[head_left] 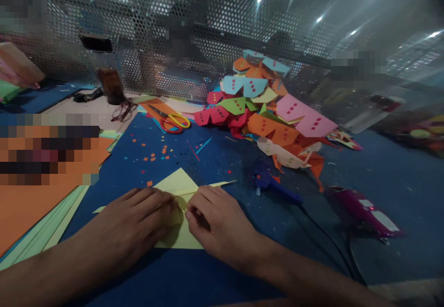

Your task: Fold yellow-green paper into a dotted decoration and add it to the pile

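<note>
A pale yellow sheet of paper [179,178] lies partly folded on the blue tabletop in front of me, with a narrow folded flap running across it. My left hand [142,212] is closed over the left part of the paper, its fingers together and bent at the fold. From the right, my right hand [220,219] pinches the same fold with thumb and forefinger curled. The fingertips of the two hands are close together near the sheet's middle. Both hands hide much of the paper, whose thin pointed ends stick out on either side.
Folded colored paper pieces [263,108] are heaped at the back. Scissors [169,121], paper scraps [164,150], glasses [122,110] and a bottle [109,73] lie beyond my hands. A blue glue gun [275,187] and a purple object [369,212] sit right; stacked colored sheets [34,210] left.
</note>
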`<state>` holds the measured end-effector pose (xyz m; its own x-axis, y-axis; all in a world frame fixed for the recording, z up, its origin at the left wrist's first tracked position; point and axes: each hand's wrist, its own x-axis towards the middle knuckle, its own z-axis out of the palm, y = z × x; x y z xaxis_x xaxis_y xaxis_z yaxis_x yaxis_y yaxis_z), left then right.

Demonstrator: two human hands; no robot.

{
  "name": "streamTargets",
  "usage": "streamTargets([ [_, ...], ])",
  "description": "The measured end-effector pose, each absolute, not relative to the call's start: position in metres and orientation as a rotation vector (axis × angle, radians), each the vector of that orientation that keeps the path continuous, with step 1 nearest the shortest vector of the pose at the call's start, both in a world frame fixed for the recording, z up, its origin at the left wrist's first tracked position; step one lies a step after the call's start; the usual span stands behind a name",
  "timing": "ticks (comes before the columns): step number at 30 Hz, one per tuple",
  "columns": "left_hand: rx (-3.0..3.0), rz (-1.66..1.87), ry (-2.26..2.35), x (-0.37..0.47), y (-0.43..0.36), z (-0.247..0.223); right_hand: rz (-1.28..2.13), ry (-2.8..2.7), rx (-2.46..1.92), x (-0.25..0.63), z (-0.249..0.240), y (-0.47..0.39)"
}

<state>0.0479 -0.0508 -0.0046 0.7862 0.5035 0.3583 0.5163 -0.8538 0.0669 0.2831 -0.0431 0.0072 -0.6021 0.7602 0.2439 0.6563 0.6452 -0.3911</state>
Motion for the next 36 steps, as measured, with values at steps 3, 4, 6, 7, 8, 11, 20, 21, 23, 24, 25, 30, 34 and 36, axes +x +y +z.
streamTargets([
  [3,-2.953,-0.600,-0.850,0.0476,-0.0506,-0.0039,0.385,-2.477,-1.132,0.2830,0.0077,-0.0432],
  [4,-2.957,-0.611,-0.850,0.0475,-0.0506,-0.0038,0.391,-2.479,-1.134,0.2829,0.0079,-0.0430],
  [6,-2.961,-0.625,-0.846,0.0475,-0.0505,-0.0035,0.404,-2.484,-1.137,0.2827,0.0085,-0.0425],
  [7,-2.962,-0.626,-0.845,0.0476,-0.0504,-0.0033,0.406,-2.485,-1.140,0.2826,0.0087,-0.0422],
  [8,-2.964,-0.629,-0.839,0.0479,-0.0504,-0.0032,0.409,-2.485,-1.142,0.2826,0.0088,-0.0420],
  [11,-2.979,-0.613,-0.839,0.0486,-0.0502,-0.0030,0.405,-2.484,-1.150,0.2825,0.0087,-0.0417],
  [20,-3.009,-0.627,-0.892,0.0465,-0.0501,-0.0076,0.404,-2.495,-1.164,0.2819,0.0094,-0.0426],
  [21,-3.004,-0.627,-0.893,0.0465,-0.0501,-0.0078,0.404,-2.494,-1.168,0.2819,0.0094,-0.0426],
  [23,-2.991,-0.623,-0.892,0.0468,-0.0502,-0.0077,0.402,-2.495,-1.167,0.2820,0.0093,-0.0426],
  [24,-2.986,-0.618,-0.893,0.0470,-0.0503,-0.0076,0.402,-2.498,-1.165,0.2821,0.0093,-0.0424],
  [25,-2.983,-0.613,-0.895,0.0473,-0.0505,-0.0074,0.402,-2.502,-1.163,0.2822,0.0093,-0.0423],
  [30,-2.974,-0.601,-0.881,0.0483,-0.0515,-0.0064,0.414,-2.507,-1.159,0.2827,0.0093,-0.0419],
  [34,-2.958,-0.580,-0.862,0.0488,-0.0503,-0.0043,0.425,-2.500,-1.161,0.2832,0.0086,-0.0431],
  [36,-2.982,-0.582,-0.852,0.0489,-0.0492,-0.0031,0.422,-2.497,-1.158,0.2832,0.0082,-0.0434],
])
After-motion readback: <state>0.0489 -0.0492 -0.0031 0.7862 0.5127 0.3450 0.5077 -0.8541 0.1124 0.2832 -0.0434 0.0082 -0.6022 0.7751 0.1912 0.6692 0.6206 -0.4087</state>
